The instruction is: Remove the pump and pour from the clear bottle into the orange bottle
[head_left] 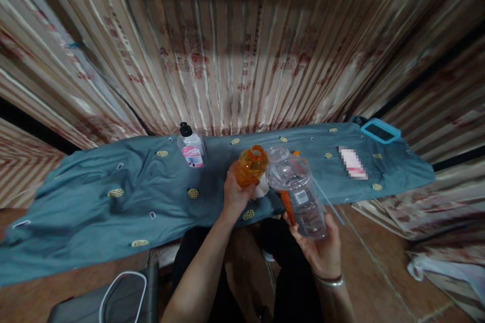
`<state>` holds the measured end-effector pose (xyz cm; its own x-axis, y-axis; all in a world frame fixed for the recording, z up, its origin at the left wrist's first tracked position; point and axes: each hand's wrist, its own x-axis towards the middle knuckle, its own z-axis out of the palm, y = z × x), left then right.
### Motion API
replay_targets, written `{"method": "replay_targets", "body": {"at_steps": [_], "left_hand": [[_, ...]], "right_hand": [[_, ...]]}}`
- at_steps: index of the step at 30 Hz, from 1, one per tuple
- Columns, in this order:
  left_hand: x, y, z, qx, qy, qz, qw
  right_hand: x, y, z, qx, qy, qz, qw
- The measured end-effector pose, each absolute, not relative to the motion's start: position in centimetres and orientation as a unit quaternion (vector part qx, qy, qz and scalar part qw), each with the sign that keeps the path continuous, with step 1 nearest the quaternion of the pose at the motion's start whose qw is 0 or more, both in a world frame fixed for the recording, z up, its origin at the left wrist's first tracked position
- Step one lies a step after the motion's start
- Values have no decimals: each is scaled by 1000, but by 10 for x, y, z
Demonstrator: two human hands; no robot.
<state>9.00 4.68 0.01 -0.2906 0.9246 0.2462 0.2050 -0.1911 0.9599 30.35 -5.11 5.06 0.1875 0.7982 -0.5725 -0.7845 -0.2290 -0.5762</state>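
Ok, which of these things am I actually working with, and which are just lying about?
In use:
- orange bottle, gripped by the left hand
- clear bottle, gripped by the right hand; the two mouths are close together

Lying about:
- black-capped bottle on the teal cloth
- blue-cased device at the cloth's far right
- white cable, lower left
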Motion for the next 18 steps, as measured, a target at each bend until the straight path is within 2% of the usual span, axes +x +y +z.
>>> {"method": "replay_targets", "body": {"at_steps": [18], "left_hand": [[96,52,-13,520,560,580,283]], "right_hand": [[294,-57,73,-486,-23,599,636]]}}
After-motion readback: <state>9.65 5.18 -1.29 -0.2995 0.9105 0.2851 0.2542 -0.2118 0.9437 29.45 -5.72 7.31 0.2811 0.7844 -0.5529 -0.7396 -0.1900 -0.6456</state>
